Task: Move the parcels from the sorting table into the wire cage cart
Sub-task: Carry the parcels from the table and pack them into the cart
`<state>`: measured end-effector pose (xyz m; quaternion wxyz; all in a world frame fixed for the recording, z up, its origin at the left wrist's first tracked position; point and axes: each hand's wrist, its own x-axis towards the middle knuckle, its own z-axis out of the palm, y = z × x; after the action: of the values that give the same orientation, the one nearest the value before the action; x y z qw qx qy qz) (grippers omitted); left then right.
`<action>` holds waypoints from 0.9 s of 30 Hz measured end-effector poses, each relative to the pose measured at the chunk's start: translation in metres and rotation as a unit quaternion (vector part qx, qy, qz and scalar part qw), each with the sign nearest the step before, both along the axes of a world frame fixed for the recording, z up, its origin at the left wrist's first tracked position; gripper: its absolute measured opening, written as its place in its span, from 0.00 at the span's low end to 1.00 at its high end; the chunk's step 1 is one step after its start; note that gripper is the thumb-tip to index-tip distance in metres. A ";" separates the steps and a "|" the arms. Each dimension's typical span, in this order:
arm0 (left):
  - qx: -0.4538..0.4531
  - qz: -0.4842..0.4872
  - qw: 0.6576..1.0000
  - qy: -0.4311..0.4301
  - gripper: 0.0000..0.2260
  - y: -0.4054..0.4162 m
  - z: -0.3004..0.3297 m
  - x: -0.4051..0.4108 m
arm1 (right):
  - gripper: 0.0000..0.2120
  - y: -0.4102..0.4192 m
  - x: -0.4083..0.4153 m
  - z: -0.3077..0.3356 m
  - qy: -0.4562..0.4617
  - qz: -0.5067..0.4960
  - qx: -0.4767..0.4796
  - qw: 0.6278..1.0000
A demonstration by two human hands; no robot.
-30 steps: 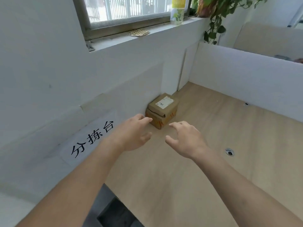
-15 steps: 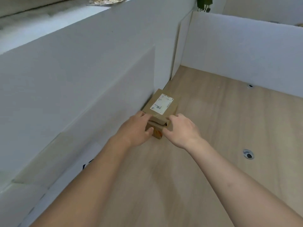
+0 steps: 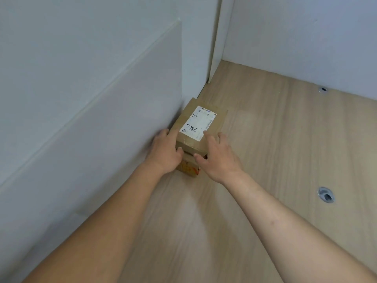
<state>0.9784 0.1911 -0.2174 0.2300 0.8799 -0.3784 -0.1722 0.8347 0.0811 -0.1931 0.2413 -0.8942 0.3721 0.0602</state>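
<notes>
Two small cardboard parcels are stacked against the white side panel on the wooden sorting table point(image 3: 285, 160). The top parcel point(image 3: 218, 123) carries a white label with handwritten digits. The lower parcel point(image 3: 188, 167) shows only its near corner with orange print. My left hand point(image 3: 165, 152) grips the stack's left side, thumb on the near face. My right hand point(image 3: 216, 156) grips the right side, fingers up along the top parcel's edge, thumb on the near face. The wire cage cart is out of view.
White panels wall the table on the left point(image 3: 91, 119) and at the back point(image 3: 306, 48), meeting at a corner just beyond the parcels. Two round holes point(image 3: 326, 194) point(image 3: 323, 89) sit in the tabletop to the right.
Both hands reached forward from open air and closed onto the two sides of the parcel stack. My head came nearer and tilted down, so the window and plant left the view.
</notes>
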 end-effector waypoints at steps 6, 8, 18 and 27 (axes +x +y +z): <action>-0.077 0.068 0.993 0.060 0.26 -0.004 -0.006 -0.009 | 0.42 -0.016 0.010 -0.016 0.000 -0.058 -0.017 0.998; -0.068 0.084 0.992 0.068 0.26 -0.001 -0.013 -0.008 | 0.46 -0.019 0.018 -0.019 0.004 -0.102 -0.032 0.994; -0.054 0.045 0.996 -0.056 0.15 -0.003 -0.035 -0.006 | 0.60 -0.028 0.056 -0.028 0.015 -0.172 -0.003 0.985; 0.063 0.044 0.997 -0.033 0.43 -0.031 -0.023 -0.016 | 0.53 -0.040 -0.012 -0.025 0.032 -0.226 -0.066 0.971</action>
<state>0.9625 0.1600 -0.2405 0.1692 0.9137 -0.3348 -0.1563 0.8227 0.0410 -0.2181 0.1775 -0.7986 0.5750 0.0081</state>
